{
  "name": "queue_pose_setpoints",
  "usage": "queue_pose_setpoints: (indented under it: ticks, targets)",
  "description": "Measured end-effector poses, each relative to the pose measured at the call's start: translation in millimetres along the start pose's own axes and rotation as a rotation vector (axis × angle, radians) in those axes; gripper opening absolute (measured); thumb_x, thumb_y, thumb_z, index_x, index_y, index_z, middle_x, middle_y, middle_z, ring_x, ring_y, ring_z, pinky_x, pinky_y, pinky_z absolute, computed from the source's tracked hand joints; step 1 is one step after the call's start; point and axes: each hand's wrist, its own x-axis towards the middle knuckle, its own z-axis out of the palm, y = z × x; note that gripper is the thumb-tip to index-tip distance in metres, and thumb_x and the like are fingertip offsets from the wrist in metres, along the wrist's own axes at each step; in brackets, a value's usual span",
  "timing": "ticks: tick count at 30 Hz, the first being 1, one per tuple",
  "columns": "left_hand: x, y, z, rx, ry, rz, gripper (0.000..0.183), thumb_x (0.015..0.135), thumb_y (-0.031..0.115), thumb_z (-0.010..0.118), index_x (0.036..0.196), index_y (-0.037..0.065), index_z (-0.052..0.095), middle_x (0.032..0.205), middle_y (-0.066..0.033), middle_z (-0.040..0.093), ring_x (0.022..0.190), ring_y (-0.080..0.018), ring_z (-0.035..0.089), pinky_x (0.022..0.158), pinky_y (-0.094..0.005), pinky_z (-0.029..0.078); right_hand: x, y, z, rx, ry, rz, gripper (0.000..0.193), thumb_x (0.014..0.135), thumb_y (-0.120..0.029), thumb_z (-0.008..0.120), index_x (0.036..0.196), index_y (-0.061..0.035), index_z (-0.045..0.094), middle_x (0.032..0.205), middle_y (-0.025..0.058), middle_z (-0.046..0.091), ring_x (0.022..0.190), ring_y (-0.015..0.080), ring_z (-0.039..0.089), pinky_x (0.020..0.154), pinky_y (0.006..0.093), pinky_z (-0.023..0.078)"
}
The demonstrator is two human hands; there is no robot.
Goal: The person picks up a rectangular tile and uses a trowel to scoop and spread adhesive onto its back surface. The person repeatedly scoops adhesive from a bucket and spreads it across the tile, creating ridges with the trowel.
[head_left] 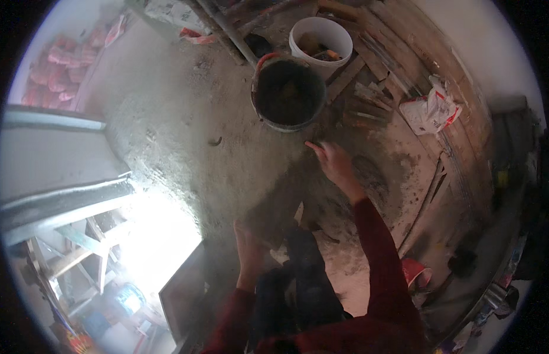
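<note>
A dark bucket stands on the dusty floor ahead of me, with dark contents inside and a reddish handle part on its rim. My right hand reaches toward its near side, a finger stretched out just short of the rim. Nothing shows plainly in that hand, though its curled fingers are partly hidden. Lower and to the left, my left hand hangs beside my knee, its fingers stretched out and apart from the bucket. Directly behind the dark bucket is a white bucket with several pieces in it.
Planks and scraps of wood lie at the right. A crumpled white bag rests among them. Long poles lean at the top. Left are stacked red sacks, a wooden frame and very bright light. A red container sits near my right arm.
</note>
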Motion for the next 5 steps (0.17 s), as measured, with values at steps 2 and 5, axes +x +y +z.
queue_pose_setpoints:
  ticks: [2, 5]
  targets:
    - [-1, 21, -7, 0.173, 0.005, 0.001, 0.056, 0.091, 0.014, 0.050, 0.141, 0.003, 0.027, 0.145, -0.0271, 0.024, 0.126, -0.0406, 0.031, 0.105, -0.0479, 0.027, 60, 6, 55, -0.011, 0.061, -0.068, 0.029, 0.092, -0.026, 0.056, 0.105, -0.0004, 0.061, 0.098, 0.0221, 0.062, 0.092, 0.0392, 0.059, 0.078, 0.0457, 0.047]
    - [-18, 4, -9, -0.018, -0.006, -0.273, 0.053, 0.091, 0.011, 0.050, 0.138, -0.003, 0.030, 0.144, -0.0302, 0.026, 0.136, -0.0441, 0.025, 0.113, -0.0503, 0.020, 156, 44, 163, -0.129, 0.048, -0.352, 0.028, 0.092, -0.024, 0.053, 0.108, -0.0030, 0.063, 0.101, 0.0197, 0.063, 0.088, 0.0374, 0.060, 0.076, 0.0457, 0.048]
